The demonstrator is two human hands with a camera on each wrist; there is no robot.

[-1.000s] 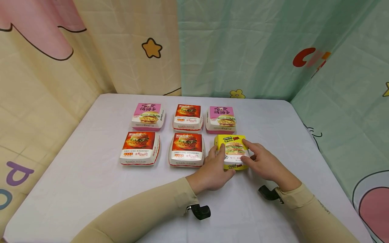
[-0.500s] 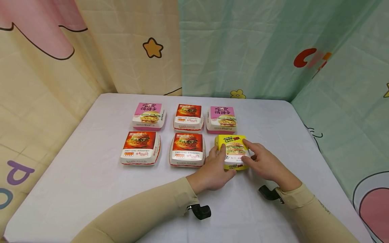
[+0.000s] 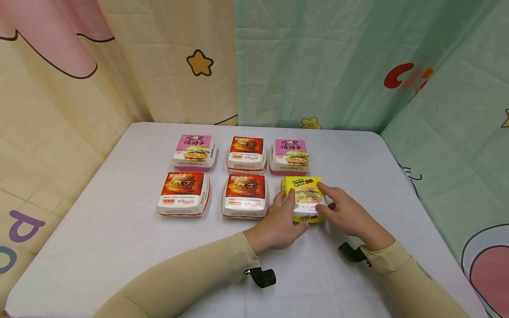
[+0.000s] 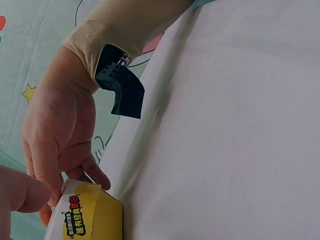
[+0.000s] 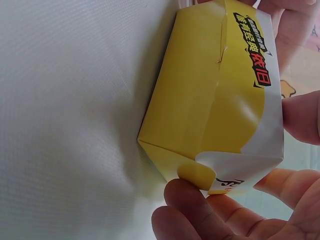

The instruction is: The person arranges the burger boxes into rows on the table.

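A yellow and white hamburger box (image 3: 306,190) stands on the white tablecloth at the right of the front row, with both hands around it. My left hand (image 3: 278,225) holds its left side, one finger over the top edge and others down the side. From the right, my right hand (image 3: 346,212) grips it, with fingertips on the lid's right part. In the right wrist view, the right thumb (image 5: 302,117) touches the white lid while fingers (image 5: 187,200) bear on the box's (image 5: 200,100) side. In the left wrist view the box (image 4: 95,215) shows only partly.
Red and white hamburger boxes (image 3: 245,196), (image 3: 184,194) stand left of the yellow one. Behind are a pink box (image 3: 195,152), another red box (image 3: 246,153) and a second pink box (image 3: 289,157). Patterned curtains (image 3: 310,57) enclose the table (image 3: 167,256).
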